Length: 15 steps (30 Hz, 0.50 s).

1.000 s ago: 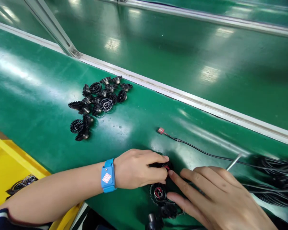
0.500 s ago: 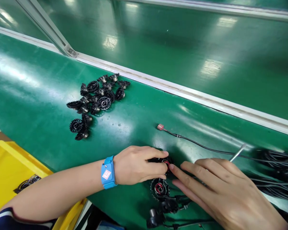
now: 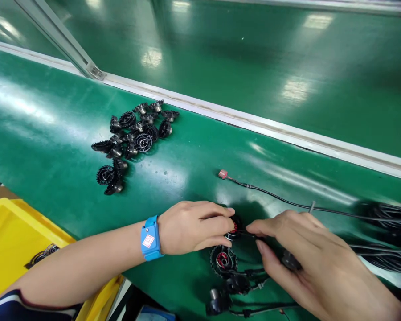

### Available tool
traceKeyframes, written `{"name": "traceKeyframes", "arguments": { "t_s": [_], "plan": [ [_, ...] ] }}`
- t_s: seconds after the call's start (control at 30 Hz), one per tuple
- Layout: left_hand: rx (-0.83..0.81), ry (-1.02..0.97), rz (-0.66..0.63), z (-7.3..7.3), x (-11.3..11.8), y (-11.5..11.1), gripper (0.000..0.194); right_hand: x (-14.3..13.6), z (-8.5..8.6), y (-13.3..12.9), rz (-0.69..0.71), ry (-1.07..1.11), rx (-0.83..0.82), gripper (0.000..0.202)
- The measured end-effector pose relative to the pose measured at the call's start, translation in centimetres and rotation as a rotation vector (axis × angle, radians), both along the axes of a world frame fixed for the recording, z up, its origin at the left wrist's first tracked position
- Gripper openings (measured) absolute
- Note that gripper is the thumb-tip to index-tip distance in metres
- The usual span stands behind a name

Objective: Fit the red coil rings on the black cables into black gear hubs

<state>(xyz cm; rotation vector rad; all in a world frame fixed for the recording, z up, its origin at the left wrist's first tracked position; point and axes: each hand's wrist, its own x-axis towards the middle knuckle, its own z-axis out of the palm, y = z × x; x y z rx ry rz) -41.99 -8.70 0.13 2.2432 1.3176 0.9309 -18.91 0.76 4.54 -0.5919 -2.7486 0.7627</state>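
Note:
My left hand (image 3: 197,226), closed, holds a black toothed wheel (image 3: 234,226) with a red-and-metal centre against the bench. My right hand (image 3: 307,254) is beside it, index fingertip at a thin dark lead by the wheel, thumb slightly apart. A tool is tucked in this hand: its metal rod (image 3: 312,206) sticks out above the knuckles and a dark grey end (image 3: 290,260) shows under the palm. Its kind is mostly hidden. Just below lies a second toothed wheel (image 3: 223,261) with a red centre. Nearer me are black wired parts (image 3: 218,301) with a metal stub.
Several black toothed wheels (image 3: 143,142) lie piled on the green bench (image 3: 187,169) at left. A cable with a red connector (image 3: 223,174) runs to coiled black cables (image 3: 387,218) at right. A yellow bin (image 3: 6,232) stands lower left. A white rail (image 3: 200,107) borders the bench.
My right hand has curled its fingers and turned, its index drawing slightly right from the wheel. The metal rod has swung left and shows less. My left hand keeps its hold.

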Motion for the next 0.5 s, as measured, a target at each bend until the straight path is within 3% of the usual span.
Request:
{"name": "traceKeyframes", "arguments": {
  "t_s": [0.13,0.27,0.5],
  "plan": [
    [-0.041,-0.061,0.009,-0.2,0.1,0.0,0.027,0.5,-0.1,0.0,0.012,0.011,-0.035,0.018],
    [-0.065,-0.107,0.018,-0.2,0.2,0.0,0.029,0.8,-0.5,-0.1,0.147,-0.064,-0.052,0.028],
    [0.029,0.012,-0.010,0.0,-0.1,0.0,0.021,0.5,-1.4,0.3,0.175,0.048,0.194,0.024]
  ]
}}
